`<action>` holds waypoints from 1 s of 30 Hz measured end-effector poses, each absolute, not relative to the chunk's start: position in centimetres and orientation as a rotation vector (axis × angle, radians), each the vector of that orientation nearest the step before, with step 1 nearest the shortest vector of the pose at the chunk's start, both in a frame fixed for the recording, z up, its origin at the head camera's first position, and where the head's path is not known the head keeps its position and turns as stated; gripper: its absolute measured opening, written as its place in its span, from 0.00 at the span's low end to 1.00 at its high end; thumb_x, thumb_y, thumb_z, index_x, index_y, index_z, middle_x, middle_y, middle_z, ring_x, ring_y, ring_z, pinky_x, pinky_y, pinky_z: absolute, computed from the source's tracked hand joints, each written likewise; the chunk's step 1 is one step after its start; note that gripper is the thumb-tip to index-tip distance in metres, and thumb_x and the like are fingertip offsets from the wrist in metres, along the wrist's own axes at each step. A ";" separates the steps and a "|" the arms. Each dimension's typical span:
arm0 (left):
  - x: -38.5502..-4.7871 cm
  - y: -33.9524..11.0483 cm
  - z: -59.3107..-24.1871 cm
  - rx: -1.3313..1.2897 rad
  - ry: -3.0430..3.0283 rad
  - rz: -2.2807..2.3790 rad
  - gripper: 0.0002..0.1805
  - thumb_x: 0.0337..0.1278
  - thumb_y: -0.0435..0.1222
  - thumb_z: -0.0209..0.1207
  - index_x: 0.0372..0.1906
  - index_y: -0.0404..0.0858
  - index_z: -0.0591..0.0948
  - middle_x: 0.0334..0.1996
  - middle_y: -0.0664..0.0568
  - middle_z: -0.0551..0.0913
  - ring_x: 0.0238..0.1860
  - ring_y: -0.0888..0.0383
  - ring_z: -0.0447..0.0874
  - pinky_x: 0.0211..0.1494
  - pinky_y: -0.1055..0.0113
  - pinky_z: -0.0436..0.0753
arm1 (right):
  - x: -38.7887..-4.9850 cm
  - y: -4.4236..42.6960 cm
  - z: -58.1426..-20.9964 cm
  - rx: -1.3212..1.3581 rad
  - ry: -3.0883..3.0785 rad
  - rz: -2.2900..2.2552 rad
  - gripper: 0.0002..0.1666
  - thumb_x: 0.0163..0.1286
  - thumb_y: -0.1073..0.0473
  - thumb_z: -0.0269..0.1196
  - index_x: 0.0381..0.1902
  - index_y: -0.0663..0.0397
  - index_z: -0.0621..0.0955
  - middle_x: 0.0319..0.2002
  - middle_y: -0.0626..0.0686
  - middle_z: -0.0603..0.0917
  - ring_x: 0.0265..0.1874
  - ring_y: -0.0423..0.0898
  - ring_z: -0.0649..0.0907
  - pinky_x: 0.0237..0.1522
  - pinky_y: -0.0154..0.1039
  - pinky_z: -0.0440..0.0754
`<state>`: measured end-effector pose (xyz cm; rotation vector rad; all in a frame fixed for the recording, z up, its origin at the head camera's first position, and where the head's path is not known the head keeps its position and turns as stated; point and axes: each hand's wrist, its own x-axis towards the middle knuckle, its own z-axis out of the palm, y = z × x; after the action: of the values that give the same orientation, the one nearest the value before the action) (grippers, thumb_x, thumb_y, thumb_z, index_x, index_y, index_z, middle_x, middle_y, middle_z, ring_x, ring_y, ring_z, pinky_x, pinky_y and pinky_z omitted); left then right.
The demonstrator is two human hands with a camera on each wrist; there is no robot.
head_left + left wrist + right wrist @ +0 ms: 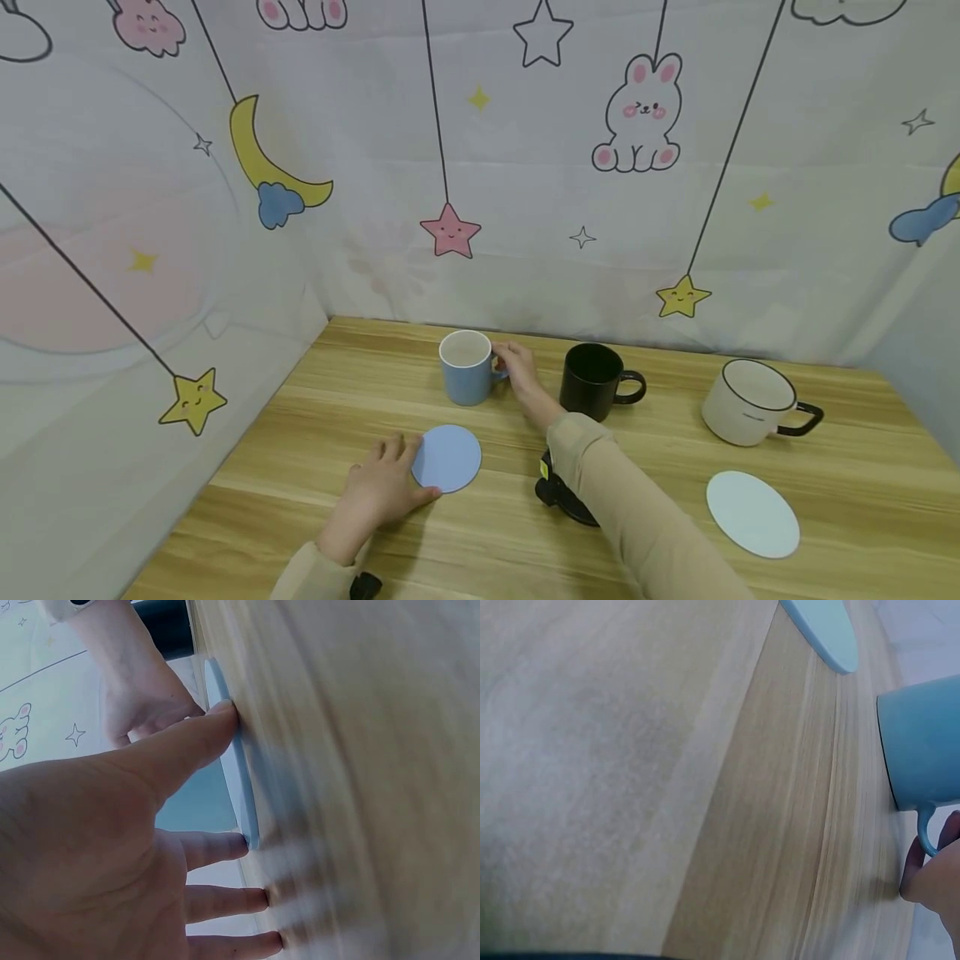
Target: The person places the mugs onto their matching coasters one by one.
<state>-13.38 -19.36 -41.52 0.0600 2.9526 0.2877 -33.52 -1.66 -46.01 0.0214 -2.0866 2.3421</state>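
Note:
A round light-blue coaster [447, 459] lies left of centre on the wooden table. My left hand [384, 484] grips it by the rim between thumb and index finger, while the other fingers reach down to the wood in the left wrist view. Behind it stands a blue mug [468, 377] with a white inside, upright. With my right hand [517, 367] I hold this mug by its handle [925, 832], which points right. In the right wrist view the mug's base is at the tabletop, and the coaster [826, 634] appears above it, apart from the mug.
To the right stand a black mug [588, 383], close beside my right forearm, and a cream mug [742, 404] with a black handle. A pale round coaster [753, 514] lies in front of the cream mug. A printed cloth [525, 283] hangs behind the table.

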 end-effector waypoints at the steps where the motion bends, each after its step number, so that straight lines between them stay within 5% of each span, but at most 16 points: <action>1: -13.4 -19.4 -41.5 0.058 2.950 0.288 0.47 0.49 0.60 0.64 0.70 0.37 0.65 0.69 0.33 0.63 0.67 0.30 0.62 0.52 0.30 0.73 | -33.1 -1.6 -45.5 0.035 -2.088 2.352 0.18 0.65 0.61 0.60 0.15 0.54 0.74 0.16 0.44 0.69 0.23 0.40 0.73 0.35 0.34 0.74; 30: -13.4 -19.4 -41.5 0.052 2.943 0.280 0.47 0.50 0.60 0.63 0.71 0.38 0.64 0.70 0.33 0.62 0.68 0.30 0.61 0.54 0.31 0.72 | -31.9 -2.1 -44.4 -0.080 -1.981 2.511 0.26 0.67 0.63 0.58 0.10 0.49 0.65 0.15 0.45 0.65 0.23 0.42 0.69 0.35 0.34 0.68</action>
<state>-13.36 -19.39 -41.48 0.0519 2.9429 0.2802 -31.85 -2.07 -44.40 -0.0802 -1.9809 2.5113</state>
